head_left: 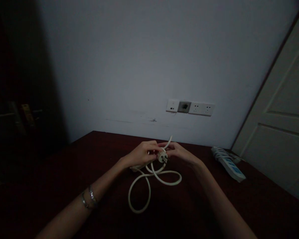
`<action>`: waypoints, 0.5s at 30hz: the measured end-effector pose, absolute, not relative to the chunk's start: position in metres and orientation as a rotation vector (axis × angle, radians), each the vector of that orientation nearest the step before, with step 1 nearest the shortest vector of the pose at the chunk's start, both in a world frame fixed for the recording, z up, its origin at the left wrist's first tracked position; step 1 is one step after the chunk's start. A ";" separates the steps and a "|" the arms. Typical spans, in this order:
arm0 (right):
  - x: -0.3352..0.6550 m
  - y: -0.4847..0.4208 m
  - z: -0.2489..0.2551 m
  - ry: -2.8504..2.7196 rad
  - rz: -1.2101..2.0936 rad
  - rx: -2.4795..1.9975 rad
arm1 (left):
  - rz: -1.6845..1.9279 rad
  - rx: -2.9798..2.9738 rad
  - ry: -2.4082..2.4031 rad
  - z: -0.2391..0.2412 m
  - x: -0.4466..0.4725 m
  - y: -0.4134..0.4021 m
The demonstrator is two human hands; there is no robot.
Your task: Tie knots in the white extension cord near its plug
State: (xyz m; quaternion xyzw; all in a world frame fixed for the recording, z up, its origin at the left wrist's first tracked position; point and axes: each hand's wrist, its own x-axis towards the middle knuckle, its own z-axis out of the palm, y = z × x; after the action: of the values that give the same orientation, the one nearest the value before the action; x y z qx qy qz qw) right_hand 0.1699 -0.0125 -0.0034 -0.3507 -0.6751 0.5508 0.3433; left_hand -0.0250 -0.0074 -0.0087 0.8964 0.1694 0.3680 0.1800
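Note:
My left hand (pixel 141 154) and my right hand (pixel 178 152) meet over the middle of a dark red table (pixel 64 186). Between their fingertips they hold the plug (pixel 162 157) of a white power cable (pixel 149 181). The plug's prongs point toward me. One short stretch of cable sticks up behind my fingers. The rest of the cable lies in loose loops on the table just in front of my hands. A bracelet (pixel 89 199) sits on my left wrist.
A white power strip (pixel 229 162) with its cord bundled lies at the table's right back edge. Wall sockets (pixel 190 108) are set in the wall behind the table. A white door (pixel 281 122) stands at right, a dark door with a handle (pixel 20 116) at left.

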 end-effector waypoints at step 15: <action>0.164 -0.013 -0.005 -1.886 1.262 -1.023 | 1.227 1.779 0.652 -0.021 -0.023 0.007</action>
State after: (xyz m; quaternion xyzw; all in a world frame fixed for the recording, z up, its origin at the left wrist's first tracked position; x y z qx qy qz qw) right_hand 0.1641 -0.0129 -0.0052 -0.3893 -0.7178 0.4801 0.3204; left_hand -0.0230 0.0074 -0.0207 0.7122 0.2613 0.4912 0.4280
